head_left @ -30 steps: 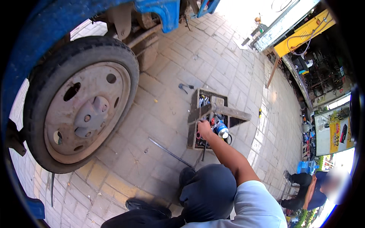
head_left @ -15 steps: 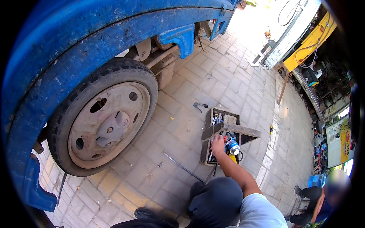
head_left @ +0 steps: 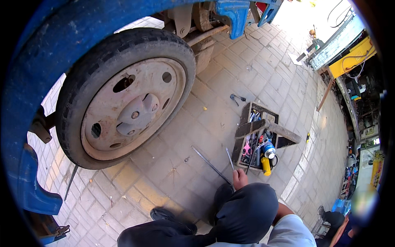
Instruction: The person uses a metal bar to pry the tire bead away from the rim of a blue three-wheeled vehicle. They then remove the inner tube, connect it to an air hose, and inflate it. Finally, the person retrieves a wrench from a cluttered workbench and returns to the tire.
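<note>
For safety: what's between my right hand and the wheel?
From the right hand, the head view shows a long metal rod, then a small unclear object.

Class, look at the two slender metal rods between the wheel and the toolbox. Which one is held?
The rod nearer the toolbox, one end in the right hand. The longer-looking rod lies on the paving, unheld.

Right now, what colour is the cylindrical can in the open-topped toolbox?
The cylindrical can is mostly blue with a pale end, best seen in the head view.
</note>
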A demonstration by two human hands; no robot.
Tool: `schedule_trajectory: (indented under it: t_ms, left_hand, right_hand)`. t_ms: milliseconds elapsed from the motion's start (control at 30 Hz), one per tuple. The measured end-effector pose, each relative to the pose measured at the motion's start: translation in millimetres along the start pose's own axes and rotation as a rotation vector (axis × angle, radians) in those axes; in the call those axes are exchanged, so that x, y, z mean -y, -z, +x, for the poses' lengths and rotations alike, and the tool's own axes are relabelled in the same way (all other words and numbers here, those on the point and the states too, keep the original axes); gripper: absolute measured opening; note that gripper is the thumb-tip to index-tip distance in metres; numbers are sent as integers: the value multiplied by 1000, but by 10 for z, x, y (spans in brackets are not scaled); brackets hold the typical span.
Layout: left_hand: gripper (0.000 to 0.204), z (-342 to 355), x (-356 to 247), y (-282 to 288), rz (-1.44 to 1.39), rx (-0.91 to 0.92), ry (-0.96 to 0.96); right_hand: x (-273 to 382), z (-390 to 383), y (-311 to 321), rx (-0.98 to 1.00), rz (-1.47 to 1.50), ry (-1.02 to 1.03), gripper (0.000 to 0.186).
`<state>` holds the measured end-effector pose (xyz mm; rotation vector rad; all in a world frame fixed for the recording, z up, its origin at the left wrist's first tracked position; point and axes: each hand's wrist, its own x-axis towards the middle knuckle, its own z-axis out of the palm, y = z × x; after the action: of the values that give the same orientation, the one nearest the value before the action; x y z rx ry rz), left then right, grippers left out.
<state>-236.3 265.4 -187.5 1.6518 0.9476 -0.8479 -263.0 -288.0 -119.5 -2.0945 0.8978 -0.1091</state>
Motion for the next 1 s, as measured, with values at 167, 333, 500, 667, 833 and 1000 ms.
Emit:
schedule_trajectory:
  t_ms: [167,333,500,667,833,1000]
  left_hand:
    - [25,-254,320,119,-18,-5,7]
    - [25,-894,967,684,-76,23,-145]
    - [18,-1794,-896,895,-38,-254,-600]
    - [51,-2197,-2613,701,336,-638,-1204]
    - [79,-2219,-3554,333,500,-726,-1650]
    - [87,-2387,-3985,271,553,-556,-1414]
  right_hand:
    - [271,253,-235,-19,-213,563,20]
    - [460,367,-642,487,-600,525,27]
    - [184,644,-837,485,-721,258,30]
    - [260,791,-823,500,-668,267,23]
    - [633,817,-474,496,-460,374,17]
    - [1682,643,556,680,-162,265,15]
